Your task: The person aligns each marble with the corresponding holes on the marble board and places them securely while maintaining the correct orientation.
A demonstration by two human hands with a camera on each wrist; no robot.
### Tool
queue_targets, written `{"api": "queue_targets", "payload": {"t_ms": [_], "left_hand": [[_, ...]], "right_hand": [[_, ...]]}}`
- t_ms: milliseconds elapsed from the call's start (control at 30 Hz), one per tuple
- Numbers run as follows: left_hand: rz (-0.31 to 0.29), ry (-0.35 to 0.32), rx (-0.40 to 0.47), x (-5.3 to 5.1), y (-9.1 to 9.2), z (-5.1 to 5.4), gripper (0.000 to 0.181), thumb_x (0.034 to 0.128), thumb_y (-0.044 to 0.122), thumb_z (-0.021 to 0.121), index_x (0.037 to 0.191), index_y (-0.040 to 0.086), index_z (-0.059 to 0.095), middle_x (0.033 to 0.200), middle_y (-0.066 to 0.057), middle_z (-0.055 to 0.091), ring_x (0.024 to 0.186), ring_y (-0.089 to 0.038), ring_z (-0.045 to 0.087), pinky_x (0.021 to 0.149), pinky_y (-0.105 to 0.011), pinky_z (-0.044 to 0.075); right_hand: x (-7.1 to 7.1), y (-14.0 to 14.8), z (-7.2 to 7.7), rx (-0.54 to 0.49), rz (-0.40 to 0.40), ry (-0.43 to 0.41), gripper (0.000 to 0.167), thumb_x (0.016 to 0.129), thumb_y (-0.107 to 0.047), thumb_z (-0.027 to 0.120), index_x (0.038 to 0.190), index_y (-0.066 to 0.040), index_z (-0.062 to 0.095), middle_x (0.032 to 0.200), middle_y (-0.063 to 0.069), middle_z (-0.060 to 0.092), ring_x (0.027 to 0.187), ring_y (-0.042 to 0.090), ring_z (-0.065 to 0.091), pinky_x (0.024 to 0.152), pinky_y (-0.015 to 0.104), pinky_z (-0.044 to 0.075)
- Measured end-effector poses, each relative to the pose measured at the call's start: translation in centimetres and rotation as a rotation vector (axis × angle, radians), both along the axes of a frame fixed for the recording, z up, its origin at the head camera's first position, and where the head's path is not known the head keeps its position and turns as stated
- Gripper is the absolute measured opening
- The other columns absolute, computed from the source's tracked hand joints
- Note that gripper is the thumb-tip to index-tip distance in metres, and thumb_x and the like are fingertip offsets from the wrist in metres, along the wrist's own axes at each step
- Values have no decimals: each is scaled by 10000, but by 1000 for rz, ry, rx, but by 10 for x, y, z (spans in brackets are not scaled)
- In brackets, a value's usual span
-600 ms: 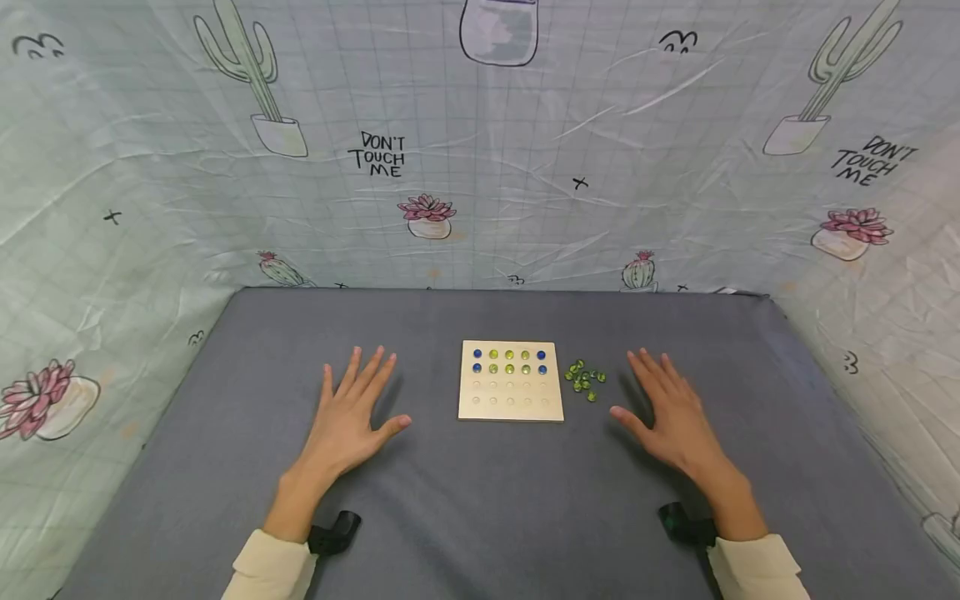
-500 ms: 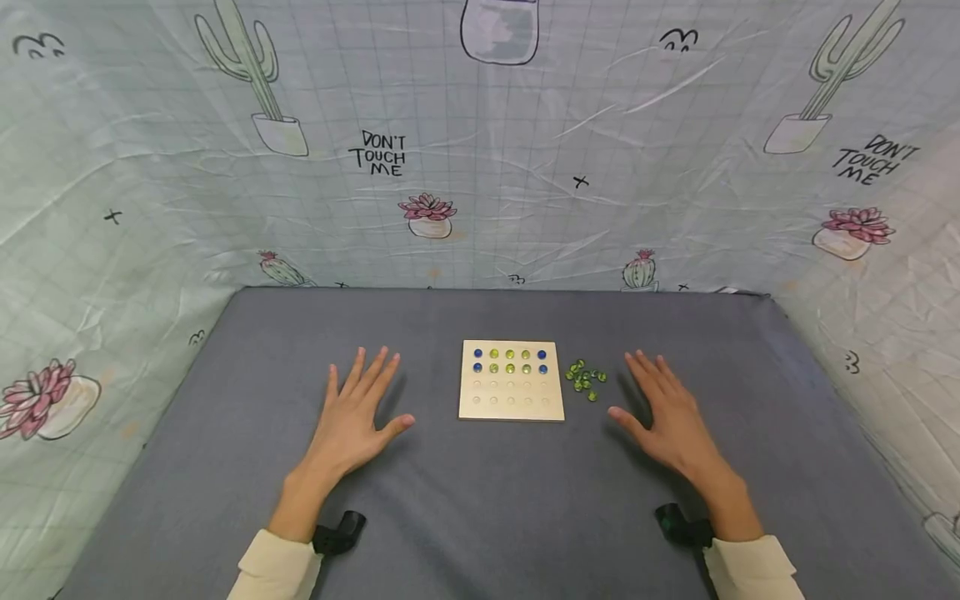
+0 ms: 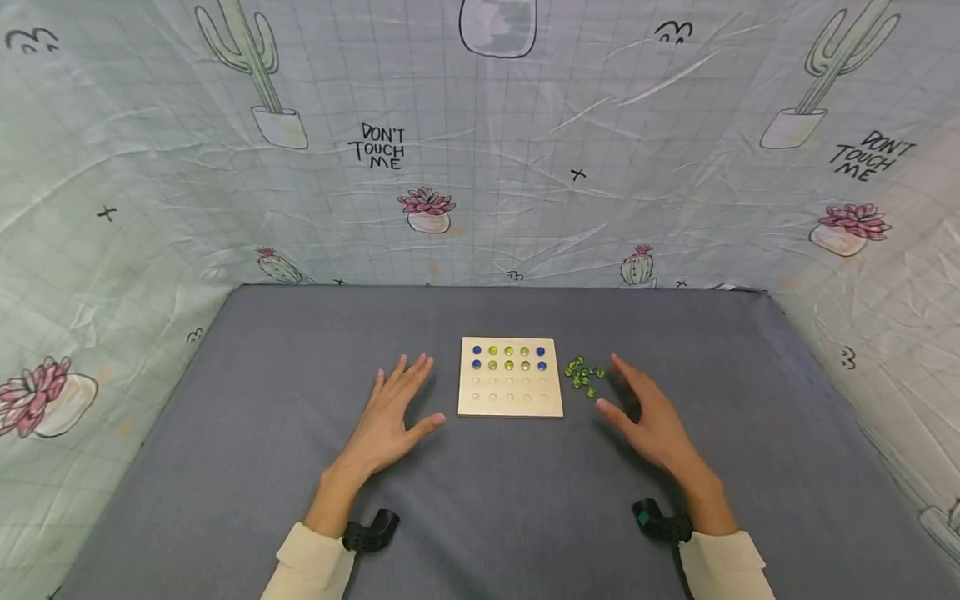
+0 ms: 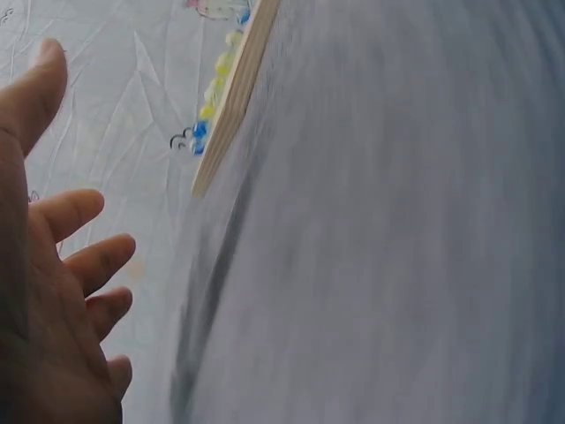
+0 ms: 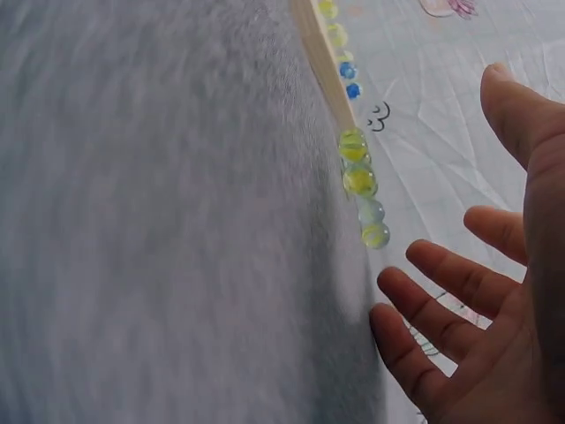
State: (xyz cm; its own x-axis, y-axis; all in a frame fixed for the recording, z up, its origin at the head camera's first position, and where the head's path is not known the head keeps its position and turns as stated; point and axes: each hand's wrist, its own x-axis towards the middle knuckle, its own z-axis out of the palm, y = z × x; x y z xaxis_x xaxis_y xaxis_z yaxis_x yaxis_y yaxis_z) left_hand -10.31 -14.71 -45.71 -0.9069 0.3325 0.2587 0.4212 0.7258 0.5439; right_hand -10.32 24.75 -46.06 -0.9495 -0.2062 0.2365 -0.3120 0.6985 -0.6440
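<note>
Board of pale, straight-edged wood is laid flat on a desk covered in soft grey cloth, between a left hand and a right hand. Four rows of five shallow, round hollows are set into its face, apparently so that marbles can be seated without rolling. The two far rows are filled: four blue marbles are placed at the row ends, with six yellow-green marbles between them; the two near rows are unfilled. Just beside the board's right edge, loose green marbles, smooth and glassy, are gathered in a cluster, probably to be within easy reach of the right hand. That hand is held near them, fingers extended and thumb apart, with nothing gripped. The left hand, near the board's left side, is likewise spread, nothing being held. Behind, a creased, cactus-printed sheet is hung.
</note>
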Motion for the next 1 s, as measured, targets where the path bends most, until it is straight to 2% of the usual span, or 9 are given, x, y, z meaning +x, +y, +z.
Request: {"api": "queue_targets", "payload": {"t_ms": [100,200,367,600,833,1000], "left_hand": [[-11,-20,55,-3,7,-5,761,890,481,629,1498,122,345,1528,-78,320,1427,-313,189,1132,-586,51],[-7,-21,89,-6,14,-11,729,894,465,633,1486,126,374,1515,-63,349,1422,-300,211,1142,-562,55],[15,11,136,-11,27,-19,695,885,417,667,1458,108,424,1476,-67,413,1403,-298,268,1154,-521,85],[-10,5,132,-12,32,-25,697,875,402,685,1454,109,431,1470,-58,423,1394,-289,290,1153,-526,64],[-43,54,118,-12,31,-27,610,873,372,693,1399,120,517,1444,-41,461,1368,-321,334,1130,-578,89],[-63,80,76,-16,32,-28,534,885,354,678,1363,145,565,1433,-31,475,1371,-329,327,1129,-582,94]], "right_hand": [[-2,-4,-2,-48,-24,12,633,918,-264,662,1462,-82,394,1288,150,543,1024,261,551,759,416,499],[-3,-9,-6,-79,-74,15,537,921,-281,663,1382,-64,495,1142,95,622,857,164,534,632,289,456],[-5,-13,-9,-151,-137,-13,409,910,-330,672,1237,-92,617,1002,25,645,699,144,487,557,232,394],[-10,-18,-17,-171,-141,-13,311,895,-281,698,1134,-82,677,951,13,652,746,149,484,629,238,391],[-11,-23,-20,-121,-160,0,269,853,-245,748,1074,-100,698,897,7,643,750,139,458,661,269,364],[-14,-24,-19,-99,-164,7,255,824,-204,775,1052,-113,705,875,8,634,744,147,452,662,287,360]]}}
